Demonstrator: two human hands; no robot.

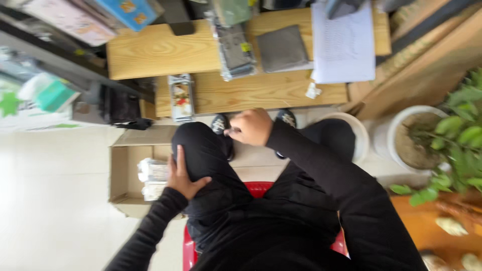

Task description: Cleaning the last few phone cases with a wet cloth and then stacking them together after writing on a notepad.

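Cardboard box (120, 170) open on pale floor at far left, two clear-wrapped packs (153, 170) inside. My left hand (182, 175) flat on my left thigh, fingers spread, palm on black cloth, grasping nothing. Red stool (258, 189) under me. My right hand (251, 127) curled loosely by knee, near low wooden table (251, 93); cannot tell if it grips anything. Table holds one wrapped pack (181, 98), grey pad (281, 48), white paper sheet (343, 42). Two white round pots (396, 135) at right, green plant (459, 135).
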